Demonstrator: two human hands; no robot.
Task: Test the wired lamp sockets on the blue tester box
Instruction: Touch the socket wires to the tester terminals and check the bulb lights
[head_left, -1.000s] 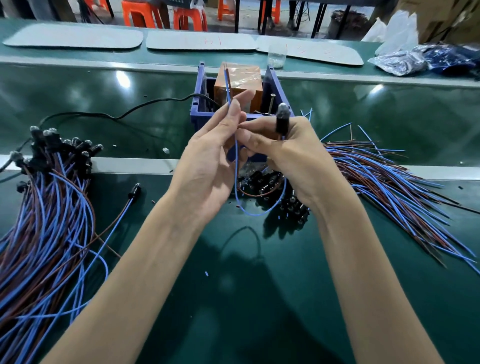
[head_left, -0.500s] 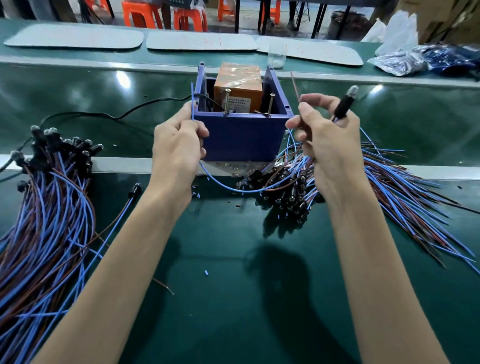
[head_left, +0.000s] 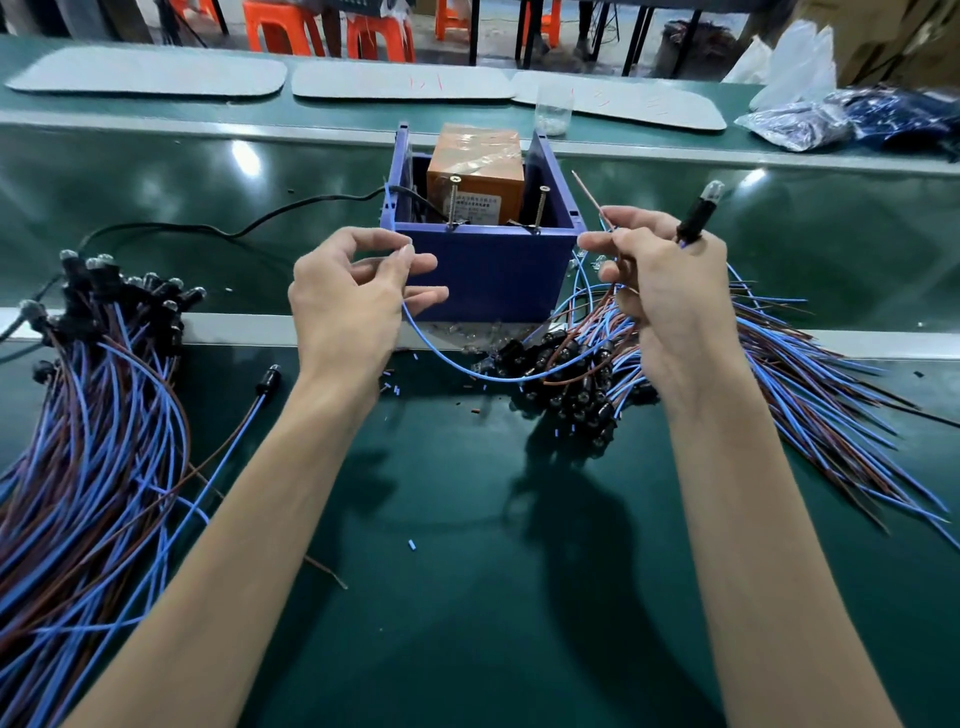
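Now hands apart, one lead each; a second ago both met in front of box (head_left: 488, 275). Left hand (head_left: 348, 306) pinches blue wire (head_left: 441, 358) between thumb and forefinger, tip standing by box's left front corner. Right hand (head_left: 670, 301) grips socket (head_left: 693, 221), bulb up, and pinches brown wire (head_left: 589, 195), end up near right front corner. Neither tip touches left screw (head_left: 454, 202) or right screw (head_left: 542, 208). Likely meaning: leads separated, ready for contact. Box mid-bench, behind pile (head_left: 566, 374).

bright, overhead | glare on belt (head_left: 244, 156) | soft shadows | edges bowed, sharp centre
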